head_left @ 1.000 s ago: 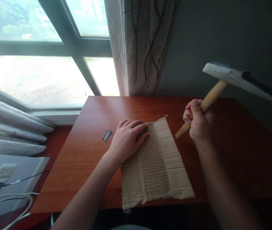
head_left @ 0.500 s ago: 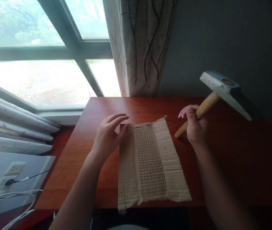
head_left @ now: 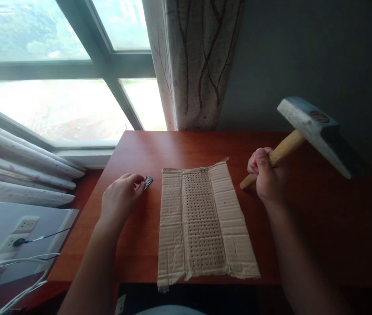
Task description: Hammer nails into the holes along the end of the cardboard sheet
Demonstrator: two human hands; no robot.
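Note:
My left hand (head_left: 122, 194) is closed in a pinch at the table's left side. Its fingertips touch a small bunch of thin dark nails (head_left: 148, 182), whose near ends are hidden by the fingers. My right hand (head_left: 269, 176) is wrapped round the wooden handle of a hammer (head_left: 314, 127), held up with its metal head high and to the right. The handle's lower end points down toward the tabletop. Between my hands lies a creased cardboard sheet (head_left: 173, 218), its middle strip covered with rows of small holes.
The reddish-brown wooden table (head_left: 146, 148) stands against a dark wall and a patterned curtain (head_left: 199, 65). A window (head_left: 48, 109) is at the left. Below it are a wall socket (head_left: 15, 243) with a black plug and white cables (head_left: 18, 262) beside the table.
My left hand has moved left off the cardboard's top corner, down to the nails, and its fingers have closed. My right-hand fingers have curled tighter on the hammer handle.

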